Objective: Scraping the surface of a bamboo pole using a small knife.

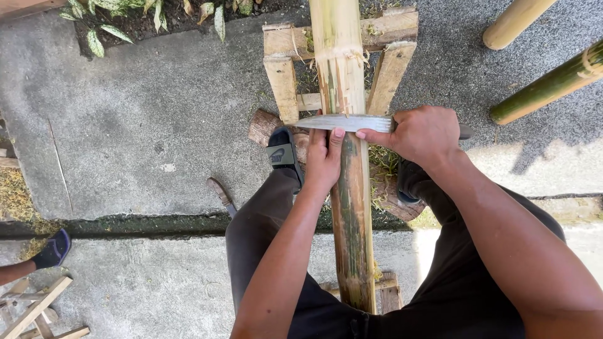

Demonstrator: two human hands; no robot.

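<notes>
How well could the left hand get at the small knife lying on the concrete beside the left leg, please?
Probably yes: the small knife lies in the open on the concrete, nothing over it. But the left hand rests on the bamboo pole and would have to let go.

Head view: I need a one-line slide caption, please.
Right hand draws a long blade across a bamboo pole while the left hand steadies it.
</notes>
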